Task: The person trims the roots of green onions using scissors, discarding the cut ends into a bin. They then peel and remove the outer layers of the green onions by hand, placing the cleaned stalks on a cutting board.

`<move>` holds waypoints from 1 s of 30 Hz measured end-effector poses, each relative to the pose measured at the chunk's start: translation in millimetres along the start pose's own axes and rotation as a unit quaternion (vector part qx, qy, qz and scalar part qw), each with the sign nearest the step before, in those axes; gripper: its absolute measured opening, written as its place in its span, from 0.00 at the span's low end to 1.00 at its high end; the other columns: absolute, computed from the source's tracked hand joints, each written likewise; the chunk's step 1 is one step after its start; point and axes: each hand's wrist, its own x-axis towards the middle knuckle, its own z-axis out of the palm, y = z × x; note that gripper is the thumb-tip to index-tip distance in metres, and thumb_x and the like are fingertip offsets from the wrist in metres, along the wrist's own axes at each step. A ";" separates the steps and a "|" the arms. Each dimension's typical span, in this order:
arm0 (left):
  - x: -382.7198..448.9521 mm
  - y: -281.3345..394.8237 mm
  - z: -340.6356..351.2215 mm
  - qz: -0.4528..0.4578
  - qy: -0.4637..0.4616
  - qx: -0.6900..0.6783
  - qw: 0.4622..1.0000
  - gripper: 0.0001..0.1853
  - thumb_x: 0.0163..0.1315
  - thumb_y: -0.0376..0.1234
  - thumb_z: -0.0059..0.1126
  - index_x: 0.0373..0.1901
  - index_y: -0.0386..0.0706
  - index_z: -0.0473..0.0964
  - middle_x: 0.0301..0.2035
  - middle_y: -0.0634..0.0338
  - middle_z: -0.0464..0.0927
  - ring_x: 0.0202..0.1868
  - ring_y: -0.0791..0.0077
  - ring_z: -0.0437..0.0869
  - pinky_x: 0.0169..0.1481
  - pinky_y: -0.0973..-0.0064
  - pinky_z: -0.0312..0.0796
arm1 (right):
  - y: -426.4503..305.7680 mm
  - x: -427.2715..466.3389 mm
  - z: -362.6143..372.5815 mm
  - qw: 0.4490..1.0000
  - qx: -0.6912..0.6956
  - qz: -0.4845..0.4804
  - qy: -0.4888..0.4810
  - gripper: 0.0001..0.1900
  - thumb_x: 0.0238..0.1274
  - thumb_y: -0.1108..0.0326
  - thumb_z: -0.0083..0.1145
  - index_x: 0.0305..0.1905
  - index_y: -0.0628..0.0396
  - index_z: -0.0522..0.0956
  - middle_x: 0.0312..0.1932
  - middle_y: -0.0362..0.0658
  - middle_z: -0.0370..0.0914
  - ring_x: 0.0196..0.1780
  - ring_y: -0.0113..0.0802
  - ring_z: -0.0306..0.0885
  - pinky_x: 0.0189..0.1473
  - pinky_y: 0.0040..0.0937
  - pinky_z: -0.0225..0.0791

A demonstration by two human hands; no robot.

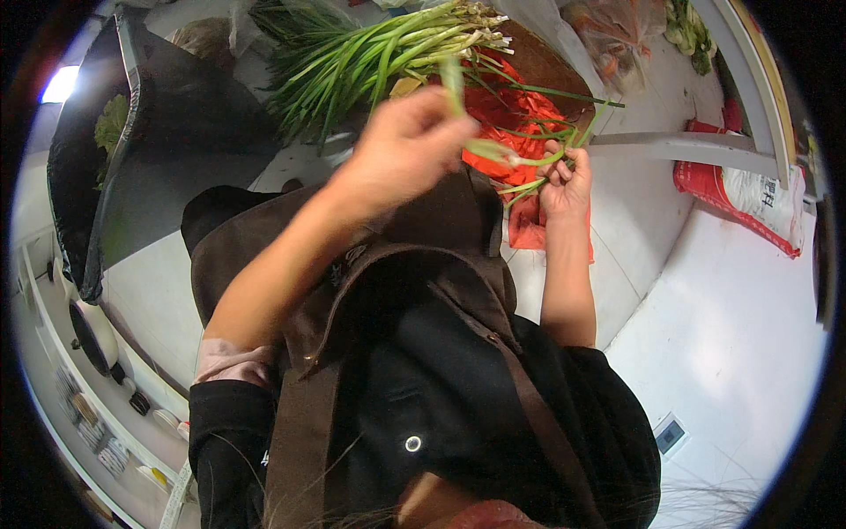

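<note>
My left hand point(413, 142) is blurred, its fingers pinched on a pale green scallion strip point(453, 82) that sticks up past the fingertips. In my right hand point(565, 178) are several thin scallion stalks point(522, 192), their ends poking out on both sides of the fist. A pale, blurred scallion piece point(492, 152) spans the gap between the hands. Beyond the hands, a big bunch of scallions point(370, 56) lies with its white root ends to the right. Under and beside my right hand spreads a red plastic bag point(512, 92), with loose green leaves on it.
A black-covered bin or box point(192, 92) stands at the left. Farther back right are a clear plastic bag point(618, 40) and leafy greens point(691, 36). A grey metal leg frame point(681, 145) and a red-and-white sack bearing writing point(740, 192) are at the right. Shelves point(99, 403) line the lower left.
</note>
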 end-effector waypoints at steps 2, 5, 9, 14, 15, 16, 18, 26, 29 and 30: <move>-18.7 25.7 -37.4 0.038 0.099 -0.029 0.994 0.09 0.72 0.38 0.61 0.38 0.42 0.77 0.23 0.67 0.74 0.21 0.86 0.70 0.23 0.86 0.61 | -8.4 10.9 -16.1 0.996 0.048 0.051 -0.053 0.07 0.64 0.75 0.55 0.39 0.64 0.68 0.27 0.37 0.67 0.16 0.17 0.53 0.17 0.19 0.48; -55.6 58.1 -118.0 0.241 0.248 0.027 0.938 0.09 0.73 0.38 0.58 0.44 0.42 0.77 0.29 0.64 0.77 0.26 0.81 0.72 0.29 0.82 0.63 | -9.4 25.5 -29.2 0.997 0.038 0.015 -0.063 0.06 0.64 0.77 0.55 0.38 0.62 0.68 0.29 0.38 0.67 0.16 0.18 0.53 0.17 0.20 0.47; -138.9 120.4 -264.7 0.300 0.479 0.469 0.679 0.15 0.74 0.42 0.57 0.54 0.43 0.76 0.39 0.60 0.80 0.36 0.72 0.79 0.42 0.74 0.69 | -12.2 33.9 -41.2 0.993 0.017 0.033 -0.110 0.10 0.66 0.69 0.53 0.47 0.62 0.73 0.29 0.45 0.72 0.18 0.21 0.56 0.18 0.20 0.46; -204.0 121.9 -452.3 0.018 0.479 0.707 0.520 0.23 0.73 0.44 0.57 0.65 0.45 0.75 0.46 0.56 0.85 0.46 0.64 0.86 0.54 0.67 0.76 | -34.9 3.2 -32.7 0.976 0.070 0.039 -0.201 0.21 0.64 0.68 0.56 0.58 0.69 0.74 0.35 0.47 0.74 0.19 0.22 0.55 0.21 0.21 0.47; -210.3 119.0 -483.2 -0.061 0.459 0.717 0.522 0.24 0.72 0.44 0.59 0.66 0.46 0.74 0.44 0.57 0.86 0.45 0.65 0.86 0.52 0.69 0.76 | -38.1 -2.5 -28.5 0.975 0.081 0.038 -0.204 0.23 0.63 0.68 0.58 0.60 0.70 0.73 0.36 0.47 0.73 0.19 0.22 0.55 0.21 0.22 0.47; -217.5 117.5 -512.8 -0.138 0.432 0.725 0.518 0.25 0.70 0.43 0.62 0.67 0.48 0.73 0.41 0.58 0.87 0.45 0.65 0.86 0.51 0.70 0.76 | -47.4 -1.7 -31.4 0.977 0.018 0.008 -0.212 0.21 0.67 0.68 0.58 0.60 0.69 0.73 0.39 0.48 0.76 0.20 0.20 0.57 0.21 0.20 0.47; -189.3 98.6 -499.8 -0.131 0.436 0.724 0.517 0.29 0.68 0.43 0.64 0.70 0.52 0.71 0.43 0.57 0.87 0.47 0.64 0.87 0.53 0.69 0.76 | -71.7 -16.1 -25.4 0.978 -0.031 -0.022 -0.205 0.19 0.70 0.69 0.57 0.60 0.68 0.74 0.39 0.46 0.77 0.20 0.18 0.56 0.20 0.19 0.46; -163.7 86.8 -466.3 0.064 0.477 0.778 0.405 0.32 0.65 0.45 0.67 0.71 0.54 0.72 0.51 0.56 0.87 0.52 0.59 0.88 0.59 0.64 0.77 | -119.2 -59.1 31.9 0.955 -0.047 -0.099 -0.277 0.13 0.80 0.64 0.53 0.58 0.62 0.75 0.31 0.36 0.69 0.18 0.16 0.52 0.19 0.18 0.43; -137.1 98.1 -380.4 0.061 0.538 0.776 0.323 0.27 0.67 0.46 0.66 0.66 0.51 0.76 0.54 0.58 0.85 0.52 0.62 0.89 0.56 0.64 0.79 | -117.8 -71.7 47.6 0.949 -0.112 -0.128 -0.264 0.13 0.81 0.63 0.51 0.58 0.60 0.75 0.28 0.35 0.68 0.18 0.16 0.51 0.20 0.18 0.43; -125.0 101.6 -340.4 0.080 0.505 0.773 0.376 0.22 0.68 0.44 0.65 0.63 0.51 0.79 0.54 0.59 0.85 0.52 0.65 0.89 0.55 0.67 0.80 | -110.8 -77.5 55.5 0.945 -0.153 -0.150 -0.247 0.13 0.81 0.62 0.51 0.58 0.59 0.75 0.27 0.35 0.67 0.18 0.16 0.51 0.20 0.18 0.44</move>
